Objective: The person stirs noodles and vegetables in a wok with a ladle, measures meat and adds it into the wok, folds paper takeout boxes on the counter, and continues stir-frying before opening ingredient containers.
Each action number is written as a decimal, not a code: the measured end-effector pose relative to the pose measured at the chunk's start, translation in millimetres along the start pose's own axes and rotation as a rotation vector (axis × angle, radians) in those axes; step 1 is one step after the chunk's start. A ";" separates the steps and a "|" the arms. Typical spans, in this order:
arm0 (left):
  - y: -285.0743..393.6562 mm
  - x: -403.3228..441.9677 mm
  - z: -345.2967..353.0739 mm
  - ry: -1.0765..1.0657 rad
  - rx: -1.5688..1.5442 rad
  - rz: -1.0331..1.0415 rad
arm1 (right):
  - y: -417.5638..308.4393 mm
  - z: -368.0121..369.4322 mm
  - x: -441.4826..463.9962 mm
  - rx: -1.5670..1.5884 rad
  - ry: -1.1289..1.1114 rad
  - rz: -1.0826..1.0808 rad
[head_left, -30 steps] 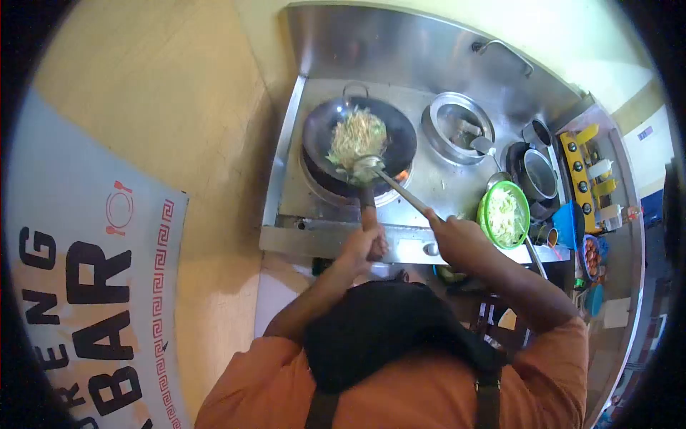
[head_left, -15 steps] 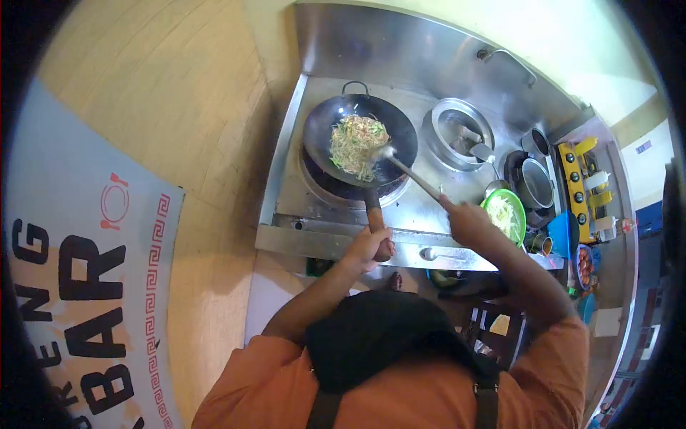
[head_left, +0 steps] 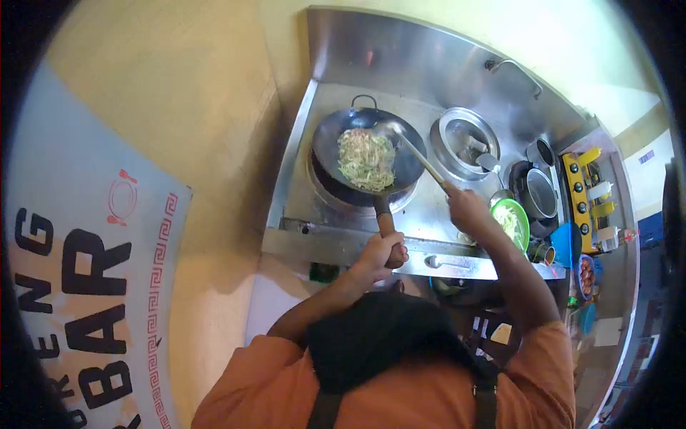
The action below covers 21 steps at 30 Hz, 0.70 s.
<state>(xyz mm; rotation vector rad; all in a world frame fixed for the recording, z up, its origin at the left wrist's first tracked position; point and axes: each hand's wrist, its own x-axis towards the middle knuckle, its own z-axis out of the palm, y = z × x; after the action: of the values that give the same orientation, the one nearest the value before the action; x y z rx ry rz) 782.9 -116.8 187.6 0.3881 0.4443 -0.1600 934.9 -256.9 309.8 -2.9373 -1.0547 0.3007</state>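
My left hand (head_left: 381, 255) is closed round the wooden handle of a dark wok (head_left: 411, 150), which sits tilted over the burner. Stir-fried noodles (head_left: 366, 161) with pale and green shreds fill the wok's middle. Gripped in my right hand (head_left: 470, 211) is a long-handled wok spatula (head_left: 425, 161); its metal head is blurred by motion near the wok's upper right wall, beside the noodles. Close to my right wrist stands a green bowl (head_left: 524, 227) of pale shredded vegetables.
Right of the wok, a round metal pot (head_left: 439, 146) holds utensils. Dark pans (head_left: 539, 193) stand farther right, near a yellow rack (head_left: 574, 189) with bottles. A steel backsplash (head_left: 421, 61) rises behind the stove, and a printed banner (head_left: 136, 286) hangs at left.
The spatula's head has moved up and away from the noodles' lower right side. The noodles have shifted and show more pale shreds. The whole view has moved slightly.
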 end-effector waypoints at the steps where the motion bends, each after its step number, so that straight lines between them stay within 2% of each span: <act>1: 3.2 7.3 -4.1 -0.006 0.016 0.001 | -9.8 5.0 21.5 0.045 0.033 0.028; 2: 0.7 9.4 -10.5 -0.010 0.022 -0.005 | -20.1 15.6 43.7 0.091 0.050 0.059; 3: -4.3 9.4 -16.9 -0.010 0.028 -0.015 | -23.8 34.0 69.0 0.095 0.111 -0.014; 5: -6.0 16.9 -24.5 0.019 -0.002 -0.022 | -34.6 53.0 88.9 0.159 0.046 0.040; 7: -3.4 20.3 -37.2 -0.009 0.095 -0.016 | -42.1 69.2 75.5 0.063 -0.097 -0.252; 8: 3.7 22.2 -41.8 -0.008 0.099 -0.022 | -46.0 56.7 46.8 0.035 -0.165 -0.228; 10: 17.6 23.2 -51.0 0.051 0.163 -0.174 | -53.6 1.8 -26.0 -0.042 -0.273 -0.197; 12: 9.0 4.4 -50.3 0.050 0.188 -0.137 | -53.8 -20.2 -63.9 -0.080 -0.321 -0.194; 13: 13.6 -2.3 -37.6 0.028 0.231 -0.080 | -48.6 -27.9 -68.5 -0.126 -0.294 -0.161; 14: 16.0 -24.9 -7.1 0.022 0.082 -0.090 | -41.3 -32.6 -70.5 -0.170 -0.265 -0.120; 15: 11.5 -38.2 12.3 0.020 0.081 -0.096 | -27.8 -29.4 -62.3 -0.215 -0.249 -0.130; 17: 2.6 -53.2 32.1 0.010 0.226 -0.117 | -7.8 -44.6 -50.9 -0.112 -0.163 -0.185; 19: 8.7 -27.7 10.7 -0.013 0.251 -0.062 | 2.7 -55.1 -56.0 -0.006 -0.154 -0.189; 21: 16.3 -2.3 -13.6 -0.002 0.117 -0.045 | 3.2 -75.2 -67.0 0.086 -0.160 -0.182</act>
<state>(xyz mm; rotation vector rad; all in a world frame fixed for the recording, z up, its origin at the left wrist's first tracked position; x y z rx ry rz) 779.4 -96.3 182.7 0.4929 0.4426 -0.2306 900.0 -297.2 395.3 -2.7543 -1.2831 0.5697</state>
